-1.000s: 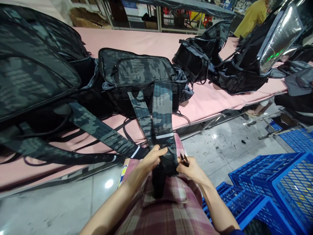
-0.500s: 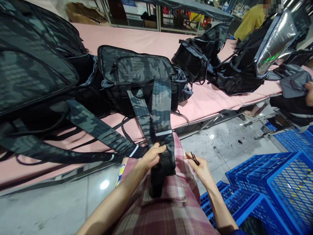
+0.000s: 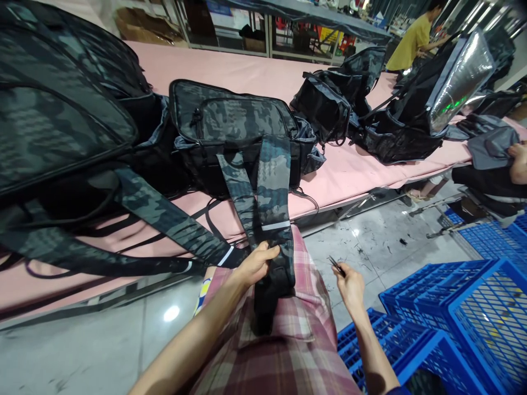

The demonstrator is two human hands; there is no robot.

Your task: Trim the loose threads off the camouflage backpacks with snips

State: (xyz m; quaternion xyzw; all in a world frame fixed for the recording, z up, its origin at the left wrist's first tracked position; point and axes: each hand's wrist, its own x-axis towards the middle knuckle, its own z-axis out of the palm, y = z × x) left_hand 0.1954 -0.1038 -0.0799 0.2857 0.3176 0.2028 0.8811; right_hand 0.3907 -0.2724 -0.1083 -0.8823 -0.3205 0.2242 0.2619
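Observation:
My left hand (image 3: 258,263) is closed on the lower end of a camouflage shoulder strap (image 3: 274,186), below its pale reflective strip, over my lap. This strap and a second, narrower camouflage strap (image 3: 239,184) come down from a black and grey camouflage backpack (image 3: 242,118) on the table. Off to the right, clear of the strap, my right hand (image 3: 349,285) is closed around small dark thread snips (image 3: 337,267), tips pointing up and left. A black padded strap end hangs below my left hand onto the plaid apron (image 3: 284,323).
Larger camouflage bags (image 3: 61,120) crowd the left of the pink table (image 3: 206,60), their straps (image 3: 173,219) draping over its edge. A bag with a silver lining (image 3: 461,82) stands open at right. Blue crates (image 3: 444,280) are on the floor. A person in yellow (image 3: 411,44) works behind; another person's hand (image 3: 519,159) holds grey fabric.
My right hand has moved right, away from the strap and apron, with the snips in it. My left hand keeps its hold on the strap, nearly unmoved.

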